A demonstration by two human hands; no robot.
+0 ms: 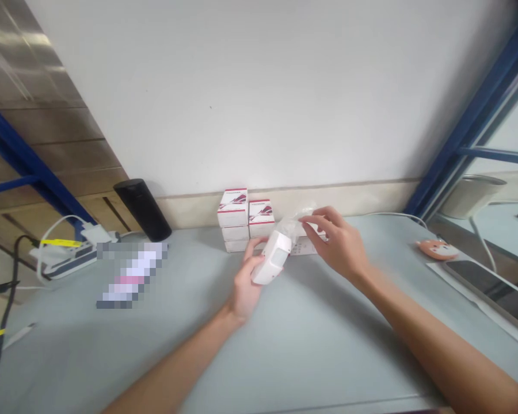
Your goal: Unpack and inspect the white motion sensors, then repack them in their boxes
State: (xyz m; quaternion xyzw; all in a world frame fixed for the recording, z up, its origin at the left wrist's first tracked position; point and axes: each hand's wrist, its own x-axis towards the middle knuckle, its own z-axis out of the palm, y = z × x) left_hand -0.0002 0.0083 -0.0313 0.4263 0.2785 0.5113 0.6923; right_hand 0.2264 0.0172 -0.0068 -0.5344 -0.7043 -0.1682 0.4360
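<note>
My left hand (245,290) is closed round a white plastic motion sensor (268,265), holding it tilted above the grey table. Clear plastic wrap (290,226) sits at the sensor's upper end. The thumb and forefinger of my right hand (339,241) pinch at the edge of that wrap. Just behind the hands, small white boxes with red trim (233,213) are stacked against the wall. A flatter white box (303,248) lies partly hidden behind the sensor and my right hand.
On the left stand a black cylinder (144,210) and a power strip (73,259) with plugs and cables. A pixelated flat object (133,276) lies nearby. To the right are an orange-and-white item (437,249) and a dark flat device (475,273). Blue posts flank the table.
</note>
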